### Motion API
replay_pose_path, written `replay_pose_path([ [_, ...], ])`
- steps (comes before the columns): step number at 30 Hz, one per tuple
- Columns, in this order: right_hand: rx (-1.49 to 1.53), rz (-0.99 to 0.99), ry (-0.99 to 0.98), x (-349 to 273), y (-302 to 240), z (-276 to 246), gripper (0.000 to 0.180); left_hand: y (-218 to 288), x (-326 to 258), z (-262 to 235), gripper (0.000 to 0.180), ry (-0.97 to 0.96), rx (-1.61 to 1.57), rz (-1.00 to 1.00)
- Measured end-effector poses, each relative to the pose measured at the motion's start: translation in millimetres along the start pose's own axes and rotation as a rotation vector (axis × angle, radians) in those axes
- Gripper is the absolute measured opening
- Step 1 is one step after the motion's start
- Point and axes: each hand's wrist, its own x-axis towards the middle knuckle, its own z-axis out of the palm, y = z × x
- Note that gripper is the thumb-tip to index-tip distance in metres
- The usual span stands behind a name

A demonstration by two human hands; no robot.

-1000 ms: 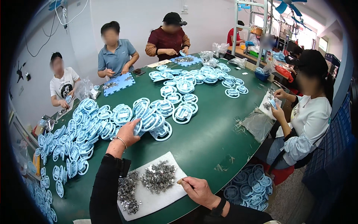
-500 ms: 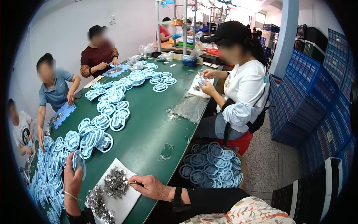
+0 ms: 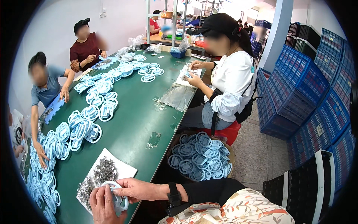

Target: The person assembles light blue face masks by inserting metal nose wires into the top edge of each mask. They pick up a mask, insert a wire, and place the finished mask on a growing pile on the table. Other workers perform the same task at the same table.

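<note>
Near the front edge of the table, my left hand [image 3: 102, 207] holds a light-blue round plastic piece [image 3: 118, 201] with a rim and a cut-out centre. My right hand [image 3: 140, 189] comes in from the right, its thumb and fingers closed at that piece's upper edge. Whether a small part sits between those fingertips is hidden. Just beyond my hands lies a white pad [image 3: 126, 171] bearing heaps of small silvery metal clips [image 3: 106, 170]. Many similar light-blue pieces [image 3: 44, 175] are piled along the table's left side.
The green table [image 3: 130, 130] stretches away. Opposite, a co-worker's hand [image 3: 40, 155] reaches into the pile. A person in white [image 3: 233, 78] sits at the right edge beside a box of blue pieces [image 3: 201, 156]. Blue crates [image 3: 294, 89] are stacked at right. A plastic bag [image 3: 175, 98] lies on the table.
My left hand has swung right and down with the round piece, now in front of the pad. My right hand has left the clips and met the piece. A co-worker's hand reaches further in.
</note>
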Motion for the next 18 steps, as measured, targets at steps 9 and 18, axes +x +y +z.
replay_pose_path([
  [9, -0.189, 0.06, -0.104, -8, -20, 1, 0.046, -16, -58, 30, 0.061, 0.255, -1.416, -0.856],
  [18, -0.401, 0.194, 0.081, -37, -20, -7, 0.03, -1, -65, 68, 0.051, 0.271, -1.792, -0.837],
])
